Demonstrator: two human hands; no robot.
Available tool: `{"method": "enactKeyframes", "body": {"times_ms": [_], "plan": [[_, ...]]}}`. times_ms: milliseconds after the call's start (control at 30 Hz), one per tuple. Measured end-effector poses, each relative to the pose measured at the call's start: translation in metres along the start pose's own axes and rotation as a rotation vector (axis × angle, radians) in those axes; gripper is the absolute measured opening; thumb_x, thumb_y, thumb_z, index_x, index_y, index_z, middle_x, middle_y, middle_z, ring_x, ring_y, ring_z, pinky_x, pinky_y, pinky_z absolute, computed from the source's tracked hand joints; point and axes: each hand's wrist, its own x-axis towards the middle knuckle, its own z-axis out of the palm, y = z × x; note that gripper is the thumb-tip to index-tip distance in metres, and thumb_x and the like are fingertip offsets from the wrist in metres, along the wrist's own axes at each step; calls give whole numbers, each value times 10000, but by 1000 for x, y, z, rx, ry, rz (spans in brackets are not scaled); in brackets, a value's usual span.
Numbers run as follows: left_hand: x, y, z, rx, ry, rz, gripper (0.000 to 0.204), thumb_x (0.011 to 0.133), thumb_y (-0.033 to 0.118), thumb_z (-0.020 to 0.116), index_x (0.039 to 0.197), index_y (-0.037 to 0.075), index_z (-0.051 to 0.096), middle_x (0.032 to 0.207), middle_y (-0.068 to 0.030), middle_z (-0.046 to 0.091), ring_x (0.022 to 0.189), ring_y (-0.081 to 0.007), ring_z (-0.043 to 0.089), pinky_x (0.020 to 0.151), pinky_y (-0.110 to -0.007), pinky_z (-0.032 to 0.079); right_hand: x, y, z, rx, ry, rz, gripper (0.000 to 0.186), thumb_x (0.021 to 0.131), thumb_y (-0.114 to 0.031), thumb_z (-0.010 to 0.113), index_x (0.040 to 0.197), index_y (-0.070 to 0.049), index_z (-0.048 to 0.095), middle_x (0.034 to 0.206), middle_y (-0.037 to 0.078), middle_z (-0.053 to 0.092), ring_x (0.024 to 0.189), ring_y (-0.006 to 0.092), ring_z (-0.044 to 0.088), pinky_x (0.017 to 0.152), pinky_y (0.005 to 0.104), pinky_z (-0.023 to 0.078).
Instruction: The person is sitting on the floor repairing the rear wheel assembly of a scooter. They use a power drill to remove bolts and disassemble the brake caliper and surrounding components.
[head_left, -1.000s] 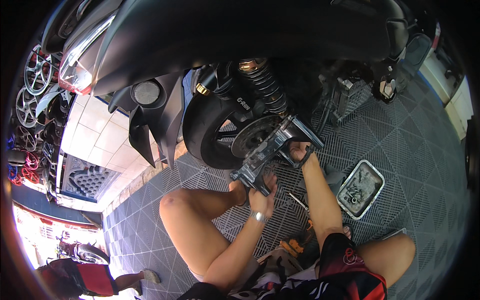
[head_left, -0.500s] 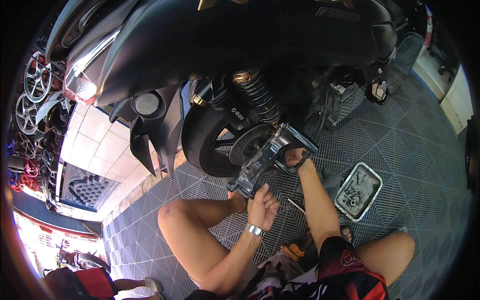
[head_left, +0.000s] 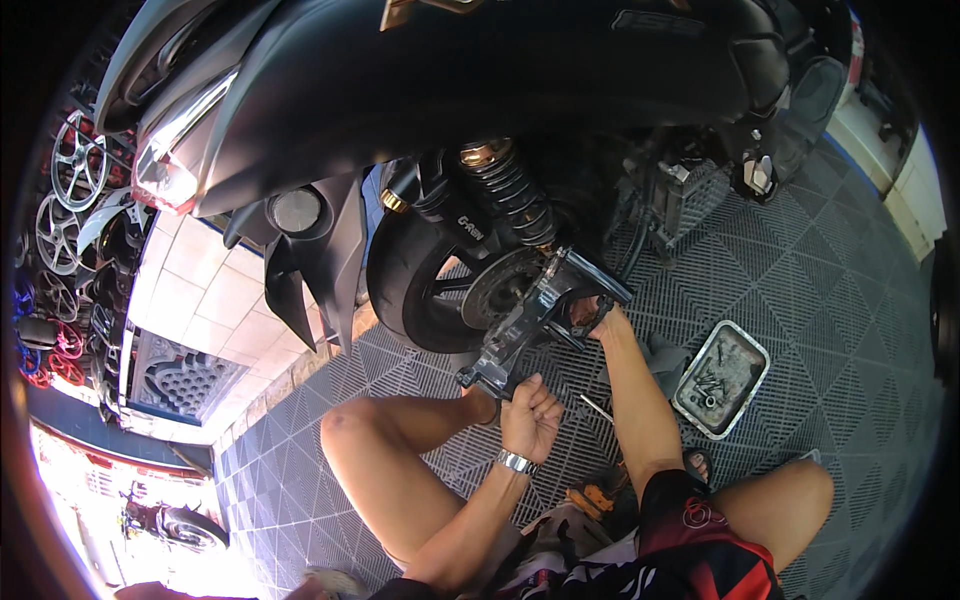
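The metal bracket [head_left: 512,338], dark and rather shiny, is just on the near side of the wheel [head_left: 398,285], in a slanting position; its upper end is to the right of the wheel, and its lower end is near the bottom edge of the tyre. In the view the bracket covers a part of the brake disc [head_left: 482,298] of this wheel, but I cannot tell if the two are touching. The left hand [head_left: 532,425], below and to the right of the wheel, is narrow, with curled fingers, and it holds the lower end of the bracket; a silver wristwatch [head_left: 517,461] is on its wrist. The right hand [head_left: 603,322], farther to the right of the wheel, is bent around the open side of the bracket and holds it; its fingertips are partly hidden. Above the wheel, slightly to the right, stands the shock absorber [head_left: 515,200] with a dark spring, and higher above is the large black body panel [head_left: 450,90]. Well to the right of the wheel a tray [head_left: 747,396] with a pale rim lies on the ribbed grey floor [head_left: 820,310], with small metal parts [head_left: 710,386] inside. A slim metal rod [head_left: 596,406] lies to the lower right of the wheel, between the two forearms.
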Motion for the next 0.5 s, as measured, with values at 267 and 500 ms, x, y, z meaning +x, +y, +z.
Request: {"method": "enactKeyframes", "body": {"times_ms": [267, 500], "plan": [[5, 40, -11, 142, 11, -7, 304, 918, 135, 588, 677, 159, 403, 567, 77, 313, 468, -53, 263, 458, -229, 273, -5, 14, 5, 27, -133, 48, 292, 912, -285, 561, 885, -4, 633, 764, 131, 646, 648, 281, 608, 606, 429, 513], [-1, 60, 11, 245, 63, -23, 232, 910, 125, 603, 758, 143, 430, 576, 75, 354, 461, -48, 288, 442, -227, 271, -9, 7, -4, 1, -161, 9, 237, 924, -278, 533, 853, -59, 588, 802, 107, 632, 666, 303, 591, 644, 473, 480]]}}
